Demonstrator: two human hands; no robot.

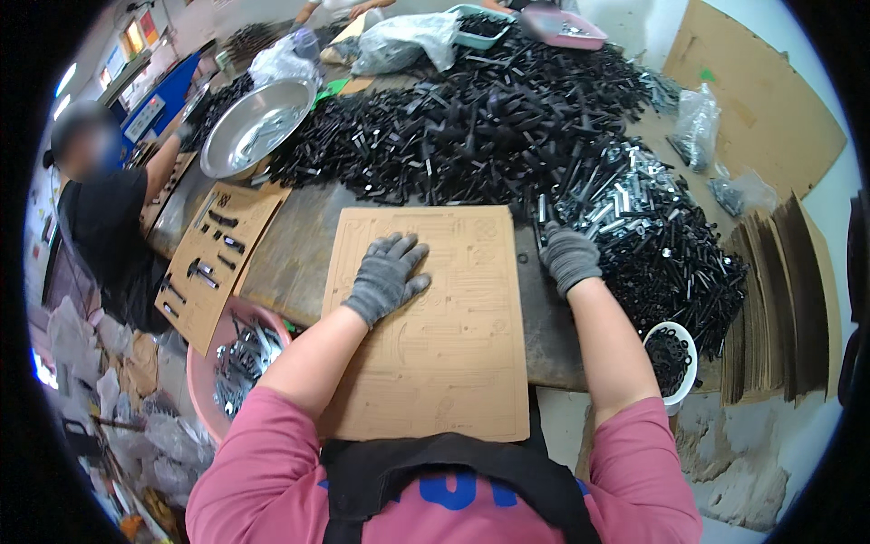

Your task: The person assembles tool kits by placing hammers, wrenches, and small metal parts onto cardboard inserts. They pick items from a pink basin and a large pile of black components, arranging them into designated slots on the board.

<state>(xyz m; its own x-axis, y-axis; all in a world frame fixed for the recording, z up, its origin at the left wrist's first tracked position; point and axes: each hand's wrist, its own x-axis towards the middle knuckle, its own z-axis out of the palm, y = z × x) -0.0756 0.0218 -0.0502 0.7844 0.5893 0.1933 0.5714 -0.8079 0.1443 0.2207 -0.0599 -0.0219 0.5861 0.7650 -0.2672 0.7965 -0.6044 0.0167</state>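
A flat brown cardboard sheet (462, 363) with printed part outlines lies in front of me on the table. My left hand (385, 279), in a grey glove, rests on its upper left area with fingers spread. Past the sheet's right edge, my gloved right hand (571, 257) touches the border of the parts heap. Its fingers are curled in; what they hold, if anything, is hidden. Small black metal parts (471, 136) are heaped beyond the sheet, and shiny silver pieces (621, 195) lie to the right of that hand. A small black ring (523, 258) sits between sheet and hand.
At left are a steel bowl (216, 150), a cardboard sheet carrying black parts (192, 313), a pink basin (198, 390) and a person (100, 227). At right stand a white bucket (694, 370) of black rings and stacked cardboard (778, 299). Plastic bags and trays lie far back.
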